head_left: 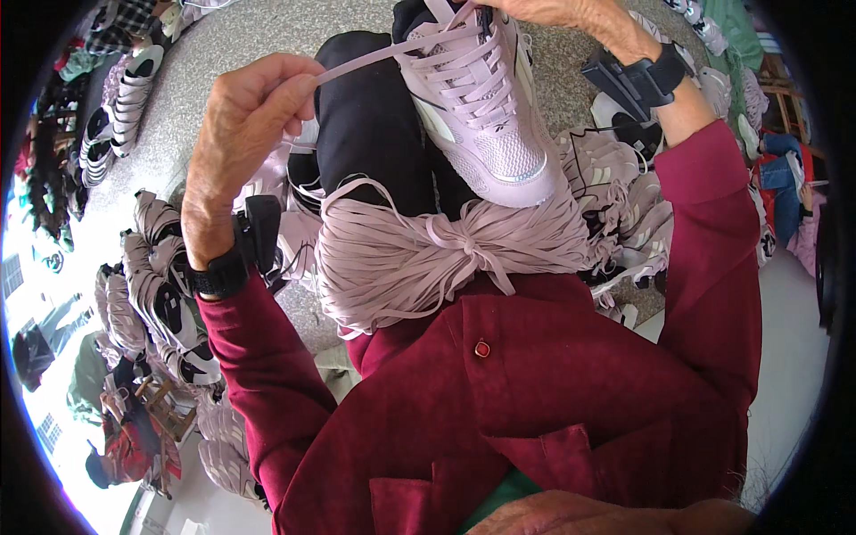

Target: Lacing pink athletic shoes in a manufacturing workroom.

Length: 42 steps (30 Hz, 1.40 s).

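A tied bundle of pale pink laces lies across the wearer's lap, just beyond the button of a maroon jacket. Directly past the bundle, a pale pink sneaker sits on dark trousers, its toe pointing back at the bundle. Beyond the bundle's left end, the left hand pinches a flat lace between thumb and forefinger, drawn out from the sneaker's upper eyelets. Farther past the bundle, toward its right, the right hand is at the sneaker's collar; its fingertips are cut off, so I cannot tell their grip. Similar shoes lie right of the bundle; more stand stacked to its left.
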{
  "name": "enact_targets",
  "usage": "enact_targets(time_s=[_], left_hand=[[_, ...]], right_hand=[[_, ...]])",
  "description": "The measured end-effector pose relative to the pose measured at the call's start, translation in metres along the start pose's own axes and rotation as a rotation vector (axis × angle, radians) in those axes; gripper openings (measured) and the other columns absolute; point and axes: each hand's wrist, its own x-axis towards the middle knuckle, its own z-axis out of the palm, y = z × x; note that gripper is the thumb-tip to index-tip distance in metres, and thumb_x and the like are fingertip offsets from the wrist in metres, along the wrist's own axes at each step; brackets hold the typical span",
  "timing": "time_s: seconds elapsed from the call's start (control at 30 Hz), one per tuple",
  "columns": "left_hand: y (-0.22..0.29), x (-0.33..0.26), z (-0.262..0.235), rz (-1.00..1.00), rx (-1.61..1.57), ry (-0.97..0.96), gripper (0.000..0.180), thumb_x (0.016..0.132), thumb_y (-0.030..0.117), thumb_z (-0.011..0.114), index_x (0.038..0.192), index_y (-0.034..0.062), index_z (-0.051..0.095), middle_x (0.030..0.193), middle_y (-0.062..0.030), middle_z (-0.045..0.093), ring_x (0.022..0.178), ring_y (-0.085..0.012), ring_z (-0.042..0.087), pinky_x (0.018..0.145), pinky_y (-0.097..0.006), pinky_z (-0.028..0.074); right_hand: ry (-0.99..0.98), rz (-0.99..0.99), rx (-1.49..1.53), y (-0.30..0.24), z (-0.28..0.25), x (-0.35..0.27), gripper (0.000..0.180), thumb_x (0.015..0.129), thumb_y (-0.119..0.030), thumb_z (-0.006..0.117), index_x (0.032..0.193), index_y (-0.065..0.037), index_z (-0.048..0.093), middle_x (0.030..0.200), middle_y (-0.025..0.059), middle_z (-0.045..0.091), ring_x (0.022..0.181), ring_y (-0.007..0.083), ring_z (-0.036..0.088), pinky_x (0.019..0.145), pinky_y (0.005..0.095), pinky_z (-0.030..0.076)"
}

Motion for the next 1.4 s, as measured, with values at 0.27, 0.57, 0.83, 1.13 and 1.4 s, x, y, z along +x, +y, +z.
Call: enact_targets(time_s=[0.27, 0.57, 0.83, 1.13, 1.4], left_hand=[[0.009, -0.037, -0.032, 0.056, -0.518, -0.027, 0.022, 0.101, 0.010, 0.053, 0.114, -0.0002, 0.068, 0.083, -0.0044, 0.066, 0.067, -0.0087, 0.056, 0.061, -0.023, 0.043], [0.040, -0.029, -0.047, 0.518, -0.958, -0.215, 0.050, 0.092, 0.002, 0.063, 0.140, -0.0083, 0.051, 0.107, -0.0178, 0.066, 0.079, -0.0254, 0.062, 0.072, -0.032, 0.053], [0.120, -0.008, -0.043, 0.585, -0.769, -0.165, 0.042, 0.098, 0.015, 0.064, 0.133, -0.0064, 0.055, 0.111, -0.0183, 0.070, 0.094, -0.0262, 0.071, 0.080, -0.034, 0.059], [0.198, 0.023, -0.016, 0.515, -0.331, 0.107, 0.024, 0.099, 0.026, 0.067, 0.103, 0.0038, 0.075, 0.074, 0.0032, 0.064, 0.056, -0.0038, 0.050, 0.051, -0.016, 0.036], [0.195, 0.037, 0.003, 0.504, -0.228, 0.198, 0.028, 0.098, 0.030, 0.068, 0.108, 0.0048, 0.075, 0.091, -0.0007, 0.073, 0.077, -0.0054, 0.062, 0.073, -0.023, 0.050]], right_hand=[[0.069, -0.116, -0.239, -0.029, -0.019, -0.009, 0.013, 0.094, -0.013, 0.057, 0.095, 0.000, 0.062, 0.074, 0.0146, 0.059, 0.067, 0.0283, 0.059, 0.063, 0.0398, 0.047], [0.261, -0.075, 0.716, -0.079, -0.118, -0.089, 0.024, 0.103, -0.021, 0.057, 0.106, 0.002, 0.062, 0.074, 0.0020, 0.061, 0.077, 0.0163, 0.067, 0.078, 0.0360, 0.060], [0.379, -0.337, 0.992, -0.150, -0.112, -0.107, 0.022, 0.101, -0.017, 0.061, 0.111, 0.002, 0.063, 0.083, 0.0077, 0.068, 0.087, 0.0250, 0.071, 0.082, 0.0412, 0.061], [0.400, -0.406, 0.671, -0.173, -0.111, -0.083, 0.028, 0.100, -0.025, 0.064, 0.116, -0.002, 0.069, 0.095, 0.0054, 0.073, 0.088, 0.0127, 0.069, 0.083, 0.0264, 0.057], [0.778, -0.439, 0.456, -0.180, -0.103, -0.056, 0.022, 0.098, -0.022, 0.068, 0.110, -0.005, 0.073, 0.091, 0.0002, 0.070, 0.082, 0.0071, 0.064, 0.075, 0.0232, 0.055]])
